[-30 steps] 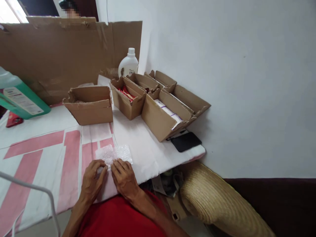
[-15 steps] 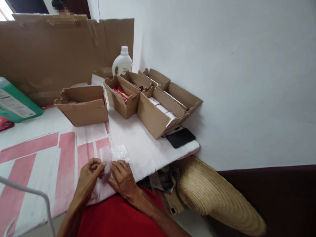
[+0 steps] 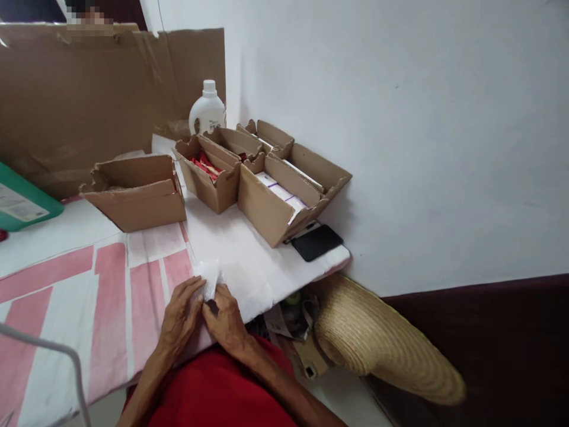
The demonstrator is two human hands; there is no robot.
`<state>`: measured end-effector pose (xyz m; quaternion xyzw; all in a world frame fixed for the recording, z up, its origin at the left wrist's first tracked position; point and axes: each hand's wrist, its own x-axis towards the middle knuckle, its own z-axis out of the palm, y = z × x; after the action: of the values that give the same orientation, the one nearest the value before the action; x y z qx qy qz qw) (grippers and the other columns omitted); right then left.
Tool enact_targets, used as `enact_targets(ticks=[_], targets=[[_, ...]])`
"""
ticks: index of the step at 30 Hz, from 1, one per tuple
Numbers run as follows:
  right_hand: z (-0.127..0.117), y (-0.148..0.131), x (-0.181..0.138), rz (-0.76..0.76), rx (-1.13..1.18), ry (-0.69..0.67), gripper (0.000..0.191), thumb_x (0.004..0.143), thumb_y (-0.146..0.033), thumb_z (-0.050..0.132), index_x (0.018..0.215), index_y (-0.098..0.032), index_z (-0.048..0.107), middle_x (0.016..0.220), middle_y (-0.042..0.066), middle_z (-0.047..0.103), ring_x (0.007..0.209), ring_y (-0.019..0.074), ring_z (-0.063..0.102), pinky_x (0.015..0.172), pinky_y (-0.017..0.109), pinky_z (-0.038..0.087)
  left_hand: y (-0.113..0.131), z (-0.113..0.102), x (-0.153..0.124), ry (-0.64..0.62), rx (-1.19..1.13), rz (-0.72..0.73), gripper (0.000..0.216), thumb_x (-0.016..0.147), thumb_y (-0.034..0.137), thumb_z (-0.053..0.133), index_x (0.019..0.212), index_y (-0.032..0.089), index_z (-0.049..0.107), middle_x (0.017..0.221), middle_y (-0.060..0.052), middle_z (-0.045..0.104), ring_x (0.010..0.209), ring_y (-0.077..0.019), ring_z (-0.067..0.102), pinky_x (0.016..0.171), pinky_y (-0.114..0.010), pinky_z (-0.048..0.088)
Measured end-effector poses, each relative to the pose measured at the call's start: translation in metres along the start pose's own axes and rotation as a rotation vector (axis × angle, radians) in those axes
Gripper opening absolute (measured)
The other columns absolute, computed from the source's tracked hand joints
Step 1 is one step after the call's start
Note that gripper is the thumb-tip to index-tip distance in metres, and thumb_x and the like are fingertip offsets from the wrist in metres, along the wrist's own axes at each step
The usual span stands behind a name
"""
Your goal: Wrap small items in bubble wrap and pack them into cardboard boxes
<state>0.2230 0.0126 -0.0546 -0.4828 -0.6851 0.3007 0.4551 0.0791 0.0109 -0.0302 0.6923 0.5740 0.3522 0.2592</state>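
- While both hands pinch it, the bubble wrap [image 3: 210, 279] sits near the bench's [image 3: 267, 267] front edge.
- Left hand [image 3: 180, 317] and right hand [image 3: 224, 317]: each grip narrow, closed on wrap.
- Risk, I judge: the springy fold could pop open if the fingers slacken.

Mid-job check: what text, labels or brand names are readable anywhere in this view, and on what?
None can be read.
White bottle: small label on its front, too blurred to read.
Green container at the left edge: white label with lines of print, too small to read.
White packs with purple markings in the nearest cardboard box: print not legible.
Red packets in the next box: no legible text.
Bubble wrap at both hands: no print.
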Motion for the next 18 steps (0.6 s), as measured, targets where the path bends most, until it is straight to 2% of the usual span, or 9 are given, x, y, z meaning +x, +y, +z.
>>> enact_targets(ticks=[4, 7, 9, 11, 12, 13, 15, 18], targets=[[-0.014, -0.002, 0.001, 0.141, 0.194, 0.014, 0.019, 0.083, -0.011, 0.055, 0.098, -0.018, 0.065, 0.095, 0.006, 0.069, 0.089, 0.0194, 0.067, 0.085, 0.032, 0.057, -0.009, 0.013, -0.004, -0.03, 0.201, 0.109, 0.041, 0.101, 0.035, 0.041, 0.138, 0.026, 0.058, 0.137, -0.01, 0.063, 0.129, -0.0234, 0.056, 0.109, -0.046, 0.047], [-0.029, -0.004, -0.003, 0.241, 0.369, 0.014, 0.023, 0.087, -0.014, 0.052, 0.108, -0.018, 0.062, 0.103, 0.006, 0.069, 0.092, 0.0176, 0.07, 0.084, 0.03, 0.06, -0.011, 0.021, -0.009, -0.035, 0.382, 0.181, 0.046, 0.101, 0.036, 0.041, 0.143, 0.025, 0.054, 0.143, -0.013, 0.058, 0.132, -0.0279, 0.054, 0.106, -0.048, 0.048], [-0.038, -0.006, -0.007, 0.231, 0.306, 0.103, 0.028, 0.091, -0.017, 0.052, 0.118, -0.019, 0.058, 0.114, 0.009, 0.067, 0.102, 0.0195, 0.069, 0.086, 0.033, 0.061, -0.01, 0.026, -0.013, -0.043, 0.497, 0.217, 0.052, 0.098, 0.04, 0.048, 0.148, 0.023, 0.049, 0.149, -0.015, 0.053, 0.136, -0.0315, 0.05, 0.107, -0.048, 0.045], [-0.045, -0.008, -0.01, 0.133, 0.086, 0.236, 0.032, 0.095, -0.018, 0.05, 0.127, -0.019, 0.056, 0.126, 0.014, 0.063, 0.117, 0.0237, 0.063, 0.096, 0.041, 0.058, -0.009, 0.029, -0.017, -0.045, 0.586, 0.236, 0.062, 0.094, 0.045, 0.055, 0.151, 0.022, 0.043, 0.154, -0.017, 0.047, 0.139, -0.0342, 0.046, 0.109, -0.049, 0.041], [-0.047, -0.009, -0.011, 0.055, -0.033, 0.26, 0.035, 0.097, -0.018, 0.048, 0.131, -0.019, 0.054, 0.133, 0.016, 0.059, 0.125, 0.0257, 0.058, 0.102, 0.046, 0.055, -0.009, 0.03, -0.018, -0.046, 0.618, 0.238, 0.066, 0.093, 0.046, 0.056, 0.153, 0.022, 0.041, 0.156, -0.017, 0.045, 0.139, -0.0349, 0.044, 0.11, -0.049, 0.04], [-0.047, -0.009, -0.011, -0.032, -0.137, 0.231, 0.039, 0.098, -0.017, 0.048, 0.137, -0.018, 0.052, 0.139, 0.017, 0.056, 0.133, 0.0273, 0.052, 0.108, 0.049, 0.05, -0.01, 0.032, -0.02, -0.049, 0.641, 0.239, 0.066, 0.094, 0.046, 0.056, 0.153, 0.022, 0.041, 0.157, -0.017, 0.043, 0.14, -0.0351, 0.043, 0.11, -0.049, 0.039], [-0.046, -0.006, -0.011, -0.179, -0.287, 0.061, 0.049, 0.099, -0.021, 0.05, 0.148, -0.016, 0.044, 0.148, 0.018, 0.051, 0.144, 0.0297, 0.041, 0.116, 0.054, 0.041, -0.011, 0.034, -0.022, -0.054, 0.666, 0.235, 0.061, 0.095, 0.039, 0.052, 0.153, 0.023, 0.041, 0.158, -0.016, 0.041, 0.14, -0.0345, 0.042, 0.11, -0.049, 0.039], [-0.04, 0.006, -0.011, -0.227, -0.447, -0.156, 0.065, 0.099, -0.036, 0.056, 0.155, -0.011, 0.035, 0.155, 0.02, 0.045, 0.148, 0.034, 0.035, 0.117, 0.058, 0.037, -0.014, 0.035, -0.024, -0.064, 0.642, 0.222, 0.062, 0.093, 0.034, 0.052, 0.154, 0.025, 0.04, 0.158, -0.015, 0.042, 0.14, -0.0339, 0.041, 0.11, -0.049, 0.039]])
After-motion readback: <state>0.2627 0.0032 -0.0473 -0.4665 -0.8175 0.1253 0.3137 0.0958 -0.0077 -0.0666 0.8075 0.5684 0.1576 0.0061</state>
